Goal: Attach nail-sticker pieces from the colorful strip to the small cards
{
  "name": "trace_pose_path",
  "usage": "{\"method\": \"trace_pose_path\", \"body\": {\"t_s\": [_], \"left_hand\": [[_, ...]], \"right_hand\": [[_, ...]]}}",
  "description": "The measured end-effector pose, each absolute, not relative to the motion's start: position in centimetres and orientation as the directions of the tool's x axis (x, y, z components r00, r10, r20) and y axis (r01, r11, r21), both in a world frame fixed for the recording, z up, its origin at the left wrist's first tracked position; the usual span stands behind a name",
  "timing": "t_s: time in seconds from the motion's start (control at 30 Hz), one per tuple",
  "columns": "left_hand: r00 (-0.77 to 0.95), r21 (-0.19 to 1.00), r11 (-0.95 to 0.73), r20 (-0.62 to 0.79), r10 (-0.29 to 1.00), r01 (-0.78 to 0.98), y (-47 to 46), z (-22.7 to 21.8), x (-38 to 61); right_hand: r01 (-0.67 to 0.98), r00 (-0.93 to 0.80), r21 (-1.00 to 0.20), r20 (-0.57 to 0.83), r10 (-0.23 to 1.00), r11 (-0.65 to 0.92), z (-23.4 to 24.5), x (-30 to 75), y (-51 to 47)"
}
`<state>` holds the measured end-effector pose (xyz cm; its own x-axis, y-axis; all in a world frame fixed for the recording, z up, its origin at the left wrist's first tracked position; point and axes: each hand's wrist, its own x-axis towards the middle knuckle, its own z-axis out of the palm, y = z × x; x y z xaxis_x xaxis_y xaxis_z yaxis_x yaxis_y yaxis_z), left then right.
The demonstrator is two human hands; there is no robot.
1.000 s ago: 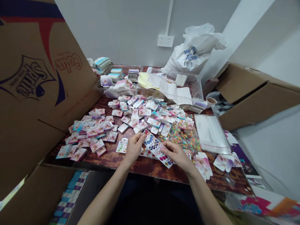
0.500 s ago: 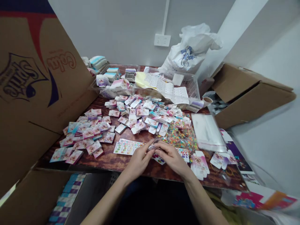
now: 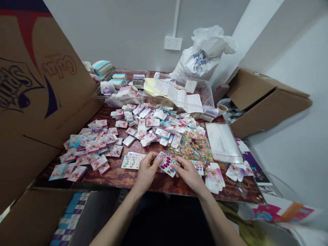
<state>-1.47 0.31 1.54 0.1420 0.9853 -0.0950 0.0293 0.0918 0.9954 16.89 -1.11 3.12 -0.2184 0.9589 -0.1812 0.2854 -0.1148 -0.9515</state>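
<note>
Purple-spotted card (image 3: 166, 163) is sitting between our hands. We are pinching its edges with our left hand (image 3: 147, 171) and right hand (image 3: 188, 174), easing them apart.

- I'd call this a cramped packing room, set up for handling small goods in bulk.
- At my 10 o'clock, a large Sprite and Cola cardboard carton (image 3: 43, 85) walls in the bench.
- At my 2 o'clock, a plain brown cardboard box (image 3: 266, 102) sits with its flaps open.
- At 12 o'clock, a bare white wall carries a power socket (image 3: 173, 43).
- At 1 o'clock, a stuffed white plastic sack (image 3: 202, 56) slumps against that wall.
- On the brown wooden bench top (image 3: 112, 179), printed cards (image 3: 151, 123) lie in loose hundreds, with clear plastic trays (image 3: 120, 77) behind them and a stack of clear plastic bags (image 3: 222, 143) towards 3 o'clock.
</note>
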Motion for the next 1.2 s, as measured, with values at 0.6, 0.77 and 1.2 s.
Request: {"method": "trace_pose_path", "body": {"t_s": [0.6,0.77,1.2], "left_hand": [[0.270,0.966,0.215,-0.170,0.948,-0.144,-0.2,0.1,0.1],[0.471,0.949,0.313,-0.260,0.843,-0.037,0.4,0.5,-0.2],[0.440,0.876,0.471,-0.386,0.811,-0.101,0.2,-0.2,0.1]], "right_hand": [[-0.086,-0.127,-0.967,-0.230,0.965,-0.242,1.5,15.5,-0.9],[-0.089,-0.255,-0.961,-0.230,0.939,-0.260,2.4,16.7,-1.2],[0.470,-0.092,-0.882,-0.089,0.992,-0.035,1.4,20.3,1.9]]}}
